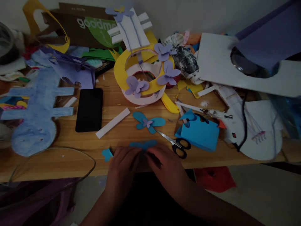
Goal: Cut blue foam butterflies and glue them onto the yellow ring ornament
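Near the table's front edge, my left hand [125, 161] and my right hand [164, 161] meet over a blue paper cutout [143, 144]. Both have their fingers closed on it, and its lower part is hidden by them. Just beyond lies a blue paper flower [151, 121] with a small purple flower at its centre. Scissors [175, 143] with black handles rest to the right of it, next to my right hand. A small blue paper scrap [107, 154] lies by my left hand.
A black phone [89, 110] and a white paper strip [113, 123] lie to the left. A yellow paper ring [120, 73] with purple flowers stands behind. On the right are folded blue paper [199, 131] and a glue gun [231, 122] with its cord. A cable [94, 163] loops over the front edge.
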Tool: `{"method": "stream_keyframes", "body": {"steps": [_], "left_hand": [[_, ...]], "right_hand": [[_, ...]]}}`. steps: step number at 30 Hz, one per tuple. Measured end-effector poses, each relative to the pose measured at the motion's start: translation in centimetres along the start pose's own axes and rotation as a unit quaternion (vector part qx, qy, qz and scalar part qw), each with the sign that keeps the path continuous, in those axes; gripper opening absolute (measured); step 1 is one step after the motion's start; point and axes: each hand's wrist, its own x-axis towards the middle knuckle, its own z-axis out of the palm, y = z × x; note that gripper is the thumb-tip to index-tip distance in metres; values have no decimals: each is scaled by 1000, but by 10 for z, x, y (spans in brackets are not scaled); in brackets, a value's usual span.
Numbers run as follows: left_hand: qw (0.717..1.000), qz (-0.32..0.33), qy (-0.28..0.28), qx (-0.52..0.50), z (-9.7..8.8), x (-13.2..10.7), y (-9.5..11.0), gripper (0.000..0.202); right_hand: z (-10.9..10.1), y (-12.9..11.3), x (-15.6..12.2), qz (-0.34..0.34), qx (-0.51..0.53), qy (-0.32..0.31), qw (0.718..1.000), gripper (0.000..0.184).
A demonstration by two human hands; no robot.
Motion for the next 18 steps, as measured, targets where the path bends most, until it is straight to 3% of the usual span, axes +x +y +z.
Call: {"method": "stream_keyframes", "body": {"steps": [18], "left_hand": [[999,38,-20,-2,9,-7,-17,27]], "right_hand": [[7,6,3,1,-36,-9,999,18]]}}
